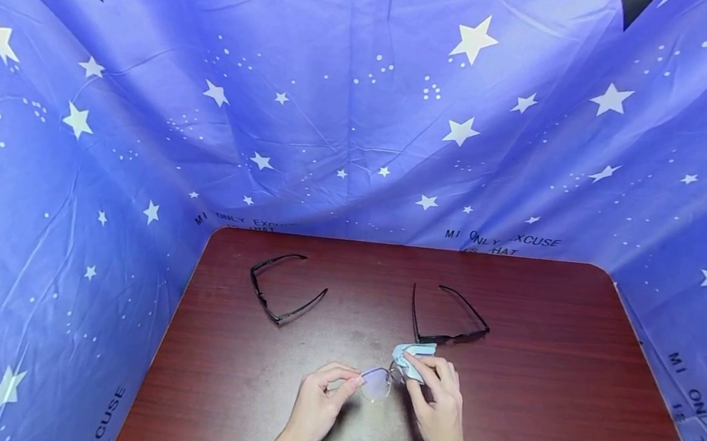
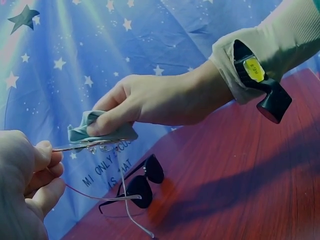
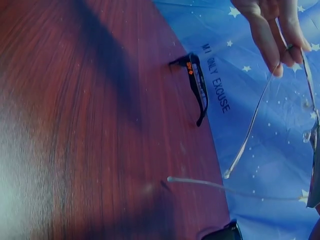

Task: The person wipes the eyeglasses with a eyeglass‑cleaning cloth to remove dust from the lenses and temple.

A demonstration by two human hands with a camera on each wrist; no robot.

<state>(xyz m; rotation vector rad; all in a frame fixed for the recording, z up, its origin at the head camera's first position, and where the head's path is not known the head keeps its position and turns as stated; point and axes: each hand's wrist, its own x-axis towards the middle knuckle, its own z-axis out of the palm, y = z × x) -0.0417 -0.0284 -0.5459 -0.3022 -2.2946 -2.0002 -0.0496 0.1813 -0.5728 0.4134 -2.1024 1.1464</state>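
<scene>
A pair of thin wire-framed eyeglasses [image 1: 375,385] is held up above the table between both hands. My left hand [image 1: 315,405] pinches the frame at its left end, thumb and fingers on the rim near the hinge. A light blue cloth [image 1: 406,353] is gripped in my right hand [image 1: 443,414] and folded over the right lens. The left wrist view shows the same cloth [image 2: 102,128] against the lens, with the temples hanging below. In the right wrist view, the left hand [image 3: 272,30] holds the frame's corner; the right hand is mostly out of view.
Black glasses [image 1: 255,283] lie with temples unfolded at the table's back left. Black sunglasses [image 1: 451,339] lie just beyond the right hand. The reddish-brown table [image 1: 559,400] is enclosed by blue star-patterned curtains [image 1: 357,100].
</scene>
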